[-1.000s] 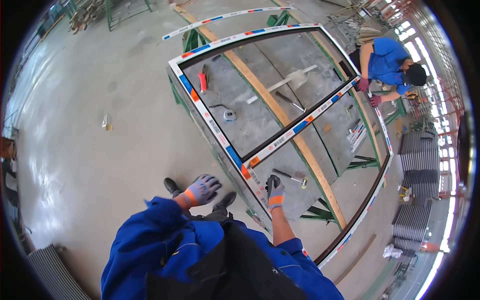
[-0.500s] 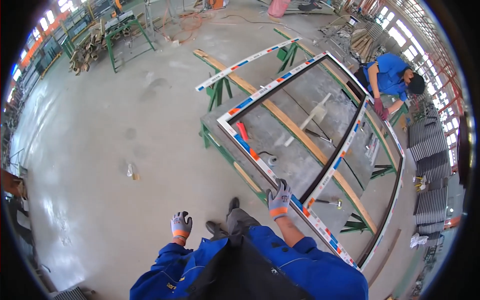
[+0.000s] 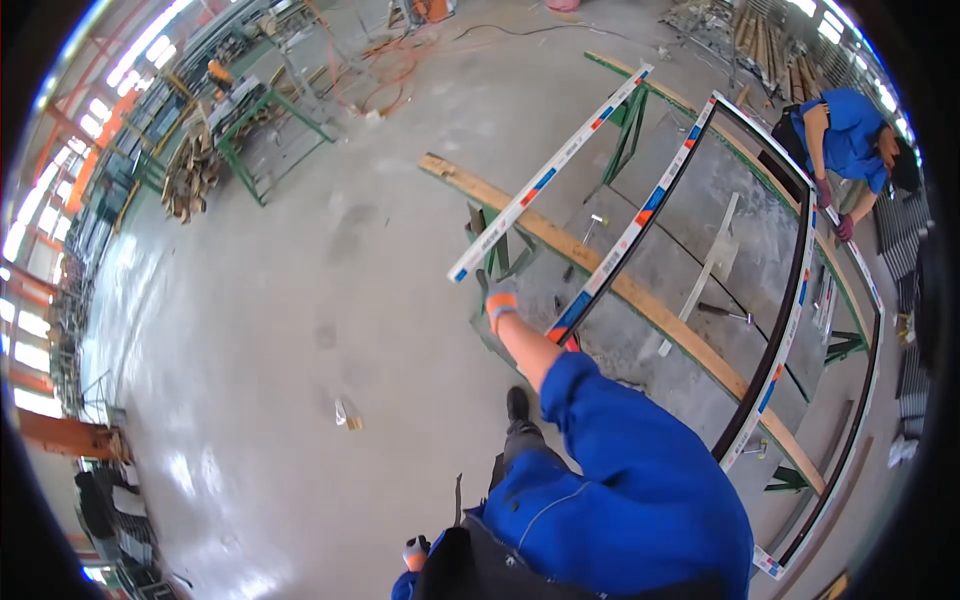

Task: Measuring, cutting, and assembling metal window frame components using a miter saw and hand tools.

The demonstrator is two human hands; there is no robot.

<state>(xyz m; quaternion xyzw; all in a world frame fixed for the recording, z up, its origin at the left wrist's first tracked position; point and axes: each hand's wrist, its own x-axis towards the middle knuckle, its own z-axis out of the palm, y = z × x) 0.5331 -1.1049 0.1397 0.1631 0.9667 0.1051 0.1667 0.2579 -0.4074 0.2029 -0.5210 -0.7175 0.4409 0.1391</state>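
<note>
My right hand (image 3: 500, 300), in a grey glove with an orange cuff, reaches out just below the near end of a loose white profile strip (image 3: 540, 185) with blue and orange markings. Its fingers are blurred and partly hidden, so I cannot tell whether they touch anything. The strip lies across wooden beams (image 3: 560, 238). Right of my arm is a large dark-edged frame (image 3: 640, 222) covered in similar white film, with a crossbar (image 3: 790, 325). My left hand (image 3: 416, 553), also gloved, hangs low at the lower edge, fingers loosely bent and apart, holding nothing visible.
A co-worker in blue (image 3: 845, 135) leans over the frame's far right side, gloved hands on it. Green trestles (image 3: 625, 135) support the beams. Hammers (image 3: 725, 312) lie within the frame's outline. Another green stand (image 3: 265, 145) and scrap pieces (image 3: 195, 180) stand far left.
My right hand has let go of the frame's near side and stretched forward toward the loose strip. My body has moved forward, and my left hand is now lower in view.
</note>
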